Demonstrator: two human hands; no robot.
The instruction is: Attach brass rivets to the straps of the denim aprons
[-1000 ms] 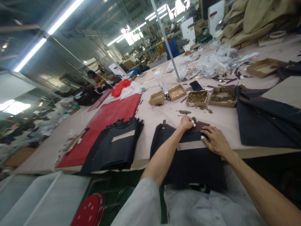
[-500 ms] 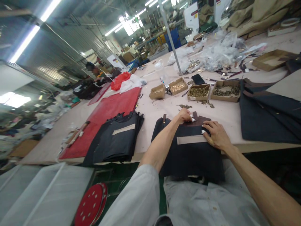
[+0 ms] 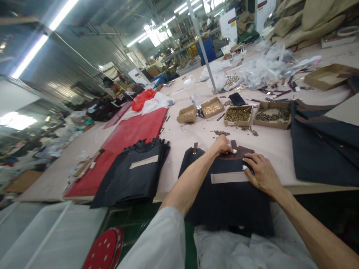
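A dark fabric panel (image 3: 230, 201) with brown trim (image 3: 224, 161) and a beige strip (image 3: 228, 178) lies at the table's front edge and hangs over it towards my lap. My left hand (image 3: 222, 145) is closed at the trim, beside an upright brown tab (image 3: 233, 144); whatever its curled fingers pinch is hidden. White covering wraps its thumb tip. Flat on the panel's right side rests my right hand (image 3: 262, 173), fingers stretched out and thumb apart, also with white on the thumb. Another brown tab (image 3: 195, 148) with small brass-coloured studs stands at the panel's left corner.
Behind the panel sit small boxes of metal fittings (image 3: 238, 121), with loose fittings (image 3: 221, 133) nearby. Stacked dark panels (image 3: 134, 175) lie left, beside a red sheet (image 3: 120, 145); more dark panels (image 3: 322, 149) lie right. A metal pole (image 3: 203, 52) rises behind. Another person sits far left.
The camera's view has shifted slightly, so the table sits a little lower in it. Both hands keep nearly the same places on the panel; the left thumb now points a bit further right.
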